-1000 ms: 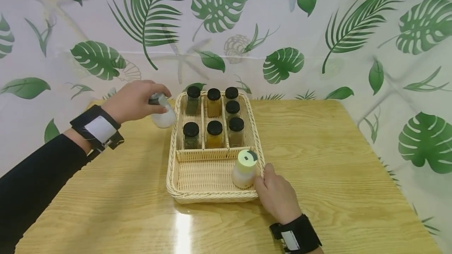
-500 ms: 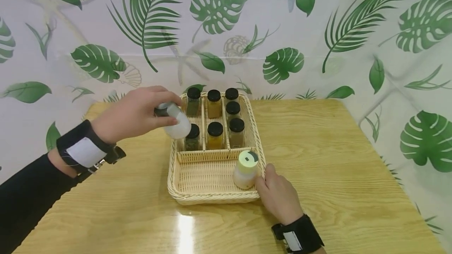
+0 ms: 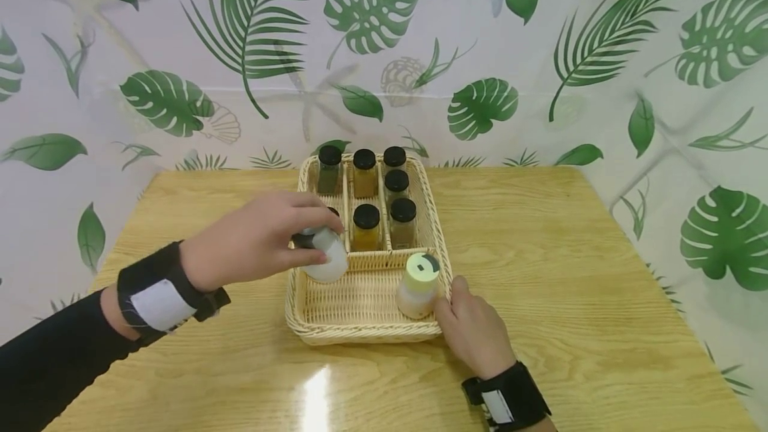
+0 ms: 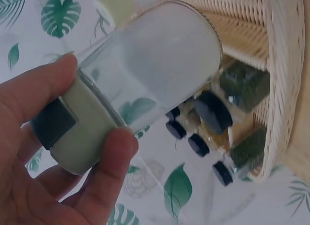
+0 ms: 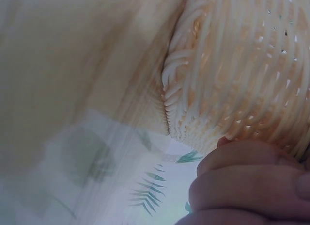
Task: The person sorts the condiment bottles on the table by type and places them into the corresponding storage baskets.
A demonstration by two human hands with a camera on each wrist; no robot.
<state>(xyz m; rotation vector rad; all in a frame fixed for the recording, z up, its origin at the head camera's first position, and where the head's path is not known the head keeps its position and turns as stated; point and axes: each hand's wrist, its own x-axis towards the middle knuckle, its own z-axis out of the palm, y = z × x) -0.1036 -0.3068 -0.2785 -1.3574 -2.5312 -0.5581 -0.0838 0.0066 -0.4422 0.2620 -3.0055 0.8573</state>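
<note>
My left hand holds a clear glass salt shaker by its pale green-grey cap, fingers and thumb pinching it. White powder shows inside the tilted glass, which hangs above the left side of the woven basket. With my right hand I grip the basket's rim near its front right corner; curled fingers lie against the weave in the right wrist view. A second shaker with a yellow-green lid stands upright in the front compartment, at its right end.
Black-lidded spice jars stand in the basket's three rear compartments. One front-left jar is mostly hidden behind my left hand. The basket sits on a wooden table, with a leaf-patterned cloth behind it.
My left hand has carried the shaker from beside the basket's left edge rightward and toward me, over the basket. The right hand stays at the rim.
</note>
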